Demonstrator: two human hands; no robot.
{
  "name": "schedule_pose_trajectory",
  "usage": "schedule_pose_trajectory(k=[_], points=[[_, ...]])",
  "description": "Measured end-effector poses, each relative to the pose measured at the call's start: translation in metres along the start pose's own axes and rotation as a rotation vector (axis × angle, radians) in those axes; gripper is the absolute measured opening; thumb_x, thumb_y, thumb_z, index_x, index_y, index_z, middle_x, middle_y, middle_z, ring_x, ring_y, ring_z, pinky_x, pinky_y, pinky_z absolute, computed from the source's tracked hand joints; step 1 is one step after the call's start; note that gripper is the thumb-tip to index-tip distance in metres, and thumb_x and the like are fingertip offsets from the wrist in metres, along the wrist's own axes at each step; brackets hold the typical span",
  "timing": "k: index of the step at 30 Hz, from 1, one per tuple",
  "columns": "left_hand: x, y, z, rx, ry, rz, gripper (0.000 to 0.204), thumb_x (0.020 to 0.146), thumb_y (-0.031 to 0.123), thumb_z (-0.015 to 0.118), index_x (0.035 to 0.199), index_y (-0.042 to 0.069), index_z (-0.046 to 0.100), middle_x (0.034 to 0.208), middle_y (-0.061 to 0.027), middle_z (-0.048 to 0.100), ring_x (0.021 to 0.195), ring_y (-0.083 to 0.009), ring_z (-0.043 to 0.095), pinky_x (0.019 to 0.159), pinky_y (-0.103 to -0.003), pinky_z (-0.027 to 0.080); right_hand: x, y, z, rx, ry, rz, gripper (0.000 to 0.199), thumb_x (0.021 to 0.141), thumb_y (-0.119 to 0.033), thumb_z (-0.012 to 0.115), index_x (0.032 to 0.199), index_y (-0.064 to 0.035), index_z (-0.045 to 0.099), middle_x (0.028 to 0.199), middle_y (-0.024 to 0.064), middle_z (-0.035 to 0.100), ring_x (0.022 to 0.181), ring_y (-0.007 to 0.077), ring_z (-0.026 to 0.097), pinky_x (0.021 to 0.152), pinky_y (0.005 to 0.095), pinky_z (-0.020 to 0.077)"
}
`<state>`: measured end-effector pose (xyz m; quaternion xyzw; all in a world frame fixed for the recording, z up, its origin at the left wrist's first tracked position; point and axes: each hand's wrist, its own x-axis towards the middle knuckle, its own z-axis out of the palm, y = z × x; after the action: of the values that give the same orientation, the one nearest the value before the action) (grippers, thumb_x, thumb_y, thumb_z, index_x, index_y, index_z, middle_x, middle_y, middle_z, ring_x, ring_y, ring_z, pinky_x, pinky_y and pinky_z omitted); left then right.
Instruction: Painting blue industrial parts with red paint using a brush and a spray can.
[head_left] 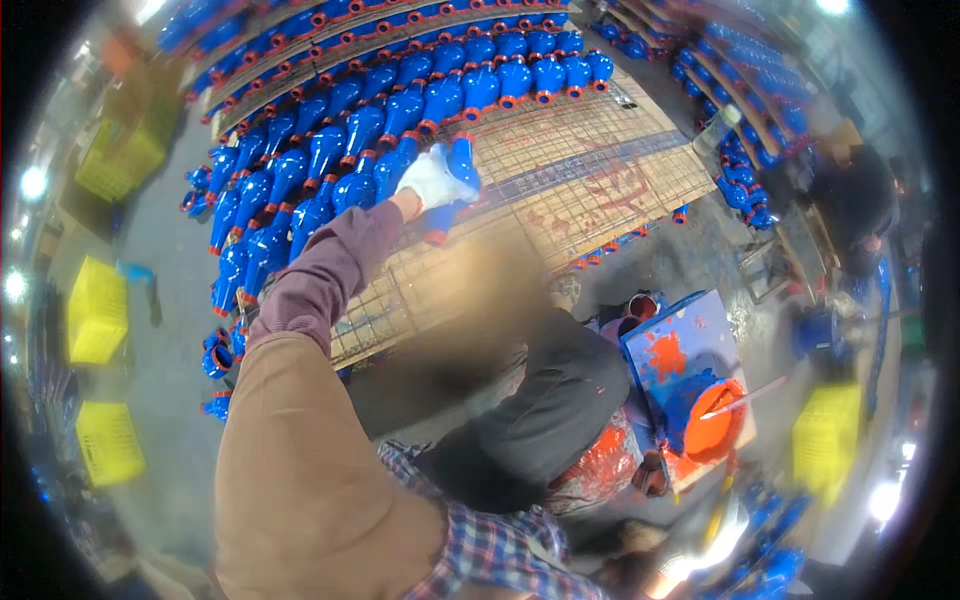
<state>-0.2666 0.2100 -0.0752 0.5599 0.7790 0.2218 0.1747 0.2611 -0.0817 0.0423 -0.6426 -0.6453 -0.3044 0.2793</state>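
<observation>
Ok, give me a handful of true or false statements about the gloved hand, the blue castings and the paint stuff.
1. The left hand, in a white glove, grips a blue casting. True.
2. The blue castings lie on a wire mesh rack. True.
3. The orange bucket sits among the rows of castings. False: it stands at lower right, by the paint-smeared blue board.
4. The crates at left are red. False: they are yellow.

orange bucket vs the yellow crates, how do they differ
The orange bucket is round; the yellow crates are boxy with lattice walls. The orange bucket sits on a paint-smeared blue board with a stick lying across its rim; the yellow crates stand on the grey floor, apart from each other. Both are bright and lie away from the gloved left hand on a blue valve.
</observation>
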Motion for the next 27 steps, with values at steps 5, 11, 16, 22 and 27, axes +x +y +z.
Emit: schedule_pose_trajectory(k=[5,11,16,22,27], points=[[0.036,0.025,-0.007,0.433,-0.096,-0.004,0.081,0.060,0.039,0.079,0.125,0.000,0.051,0.120,-0.0256,0.059,0.110,-0.0368,0.062,0.092,-0.042,0.052,-0.007,0.001,0.006,-0.098,-0.014,0.004,0.010,0.085,-0.012,0.072,0.091,-0.0039,0.068,0.081,0.0091,0.065,0.069,0.0241,0.064,0.062,0.0316,0.0532],[0.068,-0.015,-0.005,0.562,-0.059,-0.070,0.083,0.057,0.048,0.081,0.121,0.002,0.056,0.116,-0.0223,0.064,0.109,-0.0366,0.063,0.093,-0.044,0.052,0.004,-0.016,0.000,0.074,-0.138,0.001,0.010,0.085,-0.012,0.070,0.090,-0.0042,0.068,0.082,0.0098,0.065,0.071,0.0252,0.064,0.063,0.0338,0.0527],[0.073,0.002,0.014,0.603,0.066,0.056,0.067,0.058,0.047,0.080,0.107,0.002,0.070,0.113,-0.0220,0.066,0.106,-0.0363,0.065,0.091,-0.042,0.053,0.007,-0.019,-0.008,0.064,-0.203,0.062,0.019,0.082,-0.008,0.072,0.100,-0.0044,0.067,0.087,0.0128,0.064,0.075,0.0284,0.063,0.066,0.0344,0.0518],[0.021,-0.010,-0.025,0.401,0.000,0.636,0.039,0.080,0.037,0.070,0.101,0.004,0.069,0.091,-0.0158,0.069,0.080,-0.0309,0.068,0.070,-0.040,0.055,0.023,0.000,-0.010,0.128,-0.193,-0.087,0.027,0.082,-0.013,0.070,0.109,-0.0165,0.072,0.076,0.0045,0.063,0.063,0.0231,0.059,0.054,0.0338,0.0471],[-0.043,0.018,0.073,0.422,1.042,0.807,0.052,0.095,0.055,0.051,0.092,0.006,0.068,0.086,-0.0130,0.063,0.080,-0.0278,0.060,0.072,-0.037,0.048,0.000,0.046,-0.007,0.321,-0.111,0.362,0.039,0.096,-0.043,0.054,0.077,-0.0123,0.068,0.056,0.0053,0.054,0.053,0.0214,0.056,0.052,0.0346,0.0439]])
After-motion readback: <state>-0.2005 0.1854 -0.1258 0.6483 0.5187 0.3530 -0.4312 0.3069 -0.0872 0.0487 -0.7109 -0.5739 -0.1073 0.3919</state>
